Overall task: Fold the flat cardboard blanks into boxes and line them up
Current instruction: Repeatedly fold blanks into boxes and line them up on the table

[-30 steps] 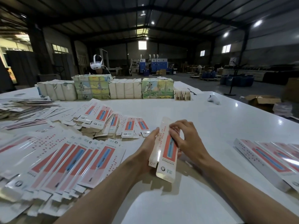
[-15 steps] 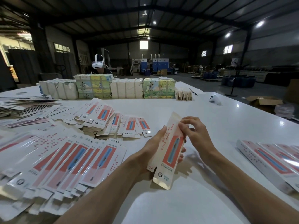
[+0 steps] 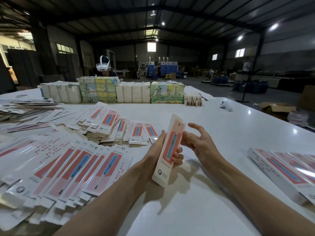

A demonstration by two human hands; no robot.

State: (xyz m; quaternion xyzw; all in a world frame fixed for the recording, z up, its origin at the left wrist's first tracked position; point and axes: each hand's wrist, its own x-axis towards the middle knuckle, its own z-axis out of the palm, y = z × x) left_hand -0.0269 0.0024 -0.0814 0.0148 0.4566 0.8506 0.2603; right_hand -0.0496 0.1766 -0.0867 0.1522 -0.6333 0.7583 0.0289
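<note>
While the left hand (image 3: 154, 157) grips a slim carton (image 3: 170, 147) above the white table (image 3: 230, 133), the right hand (image 3: 201, 145) hovers beside the carton with fingers spread; flat blanks (image 3: 68, 167) lie to the carton's left, folded boxes (image 3: 281, 167) to its right.

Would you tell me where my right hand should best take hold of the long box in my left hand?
Probably the free upper half of the box, pinched across its narrow width, coming in from the right. The left hand wraps its lower middle, the top stands tilted clear above it, and the open right hand is beside it.
</note>
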